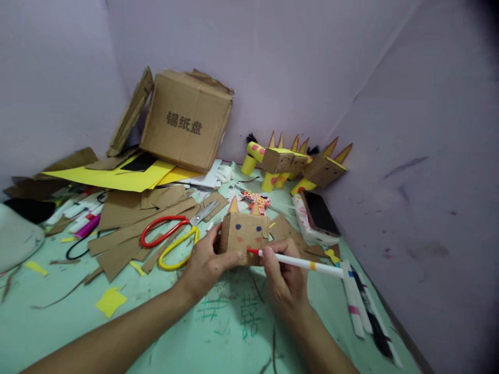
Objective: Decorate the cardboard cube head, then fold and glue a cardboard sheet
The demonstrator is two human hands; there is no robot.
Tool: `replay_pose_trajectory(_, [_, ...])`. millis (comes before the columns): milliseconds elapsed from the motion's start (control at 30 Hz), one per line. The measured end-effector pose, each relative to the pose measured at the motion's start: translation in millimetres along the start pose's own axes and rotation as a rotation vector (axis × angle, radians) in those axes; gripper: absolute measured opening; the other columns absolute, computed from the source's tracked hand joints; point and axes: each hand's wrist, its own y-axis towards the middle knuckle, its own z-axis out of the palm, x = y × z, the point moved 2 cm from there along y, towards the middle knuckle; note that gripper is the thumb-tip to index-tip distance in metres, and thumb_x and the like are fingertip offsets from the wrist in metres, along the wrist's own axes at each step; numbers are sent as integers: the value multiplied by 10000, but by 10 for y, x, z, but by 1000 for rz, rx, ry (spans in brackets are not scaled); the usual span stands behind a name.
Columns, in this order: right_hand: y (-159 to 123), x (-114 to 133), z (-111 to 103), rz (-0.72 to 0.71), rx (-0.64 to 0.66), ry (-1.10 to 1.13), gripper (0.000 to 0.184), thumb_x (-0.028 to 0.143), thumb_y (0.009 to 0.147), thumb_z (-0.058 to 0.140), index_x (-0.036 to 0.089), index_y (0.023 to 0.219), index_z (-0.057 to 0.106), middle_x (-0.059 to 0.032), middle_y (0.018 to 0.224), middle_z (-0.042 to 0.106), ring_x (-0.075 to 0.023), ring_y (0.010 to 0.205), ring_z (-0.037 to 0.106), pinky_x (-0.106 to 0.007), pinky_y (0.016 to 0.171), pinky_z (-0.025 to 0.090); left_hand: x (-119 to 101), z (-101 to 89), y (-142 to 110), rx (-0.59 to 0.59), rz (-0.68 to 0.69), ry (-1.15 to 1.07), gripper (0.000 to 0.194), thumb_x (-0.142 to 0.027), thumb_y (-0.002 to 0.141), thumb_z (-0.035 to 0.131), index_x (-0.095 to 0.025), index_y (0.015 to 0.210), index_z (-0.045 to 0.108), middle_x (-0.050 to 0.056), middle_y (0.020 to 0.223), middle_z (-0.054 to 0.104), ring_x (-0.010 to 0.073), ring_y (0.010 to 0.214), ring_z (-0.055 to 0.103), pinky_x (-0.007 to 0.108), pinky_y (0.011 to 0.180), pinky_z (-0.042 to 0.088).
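Note:
My left hand (210, 259) grips a small cardboard box (248, 231) by its left side, thumb along the lower front edge. Two blue dots and two reddish spots mark the box's front, and pointed pink-and-yellow ears stand on top. In my right hand (286, 272) is a white felt-tip marker (302, 262) with a red tip, which touches the lower front of the box. To the left of the box lie open scissors (183, 228) with one red and one yellow handle.
Finished-looking cardboard-headed yellow figures (286, 161) stand at the back wall. A large carton (187, 119) leans behind yellow sheets (113, 176) and cardboard scraps (120, 254). At right, a phone (319, 212) rests on a white pack, with several markers (353, 306) nearer me.

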Motion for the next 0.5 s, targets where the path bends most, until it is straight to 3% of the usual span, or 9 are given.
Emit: replay_pose_trajectory(500, [6,-22,7,-6,-30,25,160,258,901,489,211,748,489,65,546,495,-93,440,470,-211,435,364,7,-9,-15,-4,-6,12,646,-282,636,730,-158,1224,490,92,1073,663,305,989,622,423,866,504])
